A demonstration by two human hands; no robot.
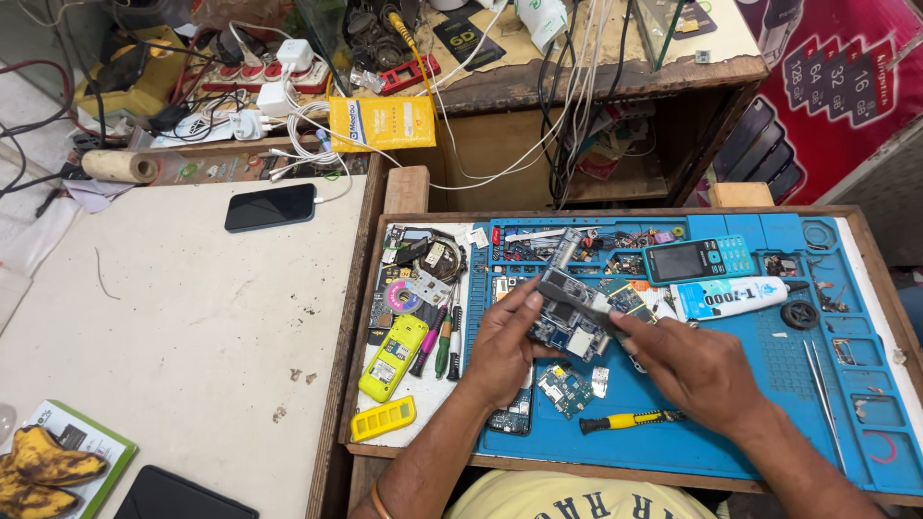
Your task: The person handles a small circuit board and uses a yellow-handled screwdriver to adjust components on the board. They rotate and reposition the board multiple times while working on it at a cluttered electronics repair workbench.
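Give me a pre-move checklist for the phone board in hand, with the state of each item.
1. Both hands on the board: ok. The left hand and right hand hold the phone board above the blue mat.
2. Grip secure: cannot tell, the fingertips hide the edges.
3. Screwdriver within reach: ok. The yellow screwdriver lies on the mat below the hands.
4. Tweezers within reach: ok. The tweezers lie to the right on the mat.
5. Landing spot under the board: not ok. A small circuit board lies there.
6. Glue tube closed: cannot tell. The glue tube lies behind the hands.
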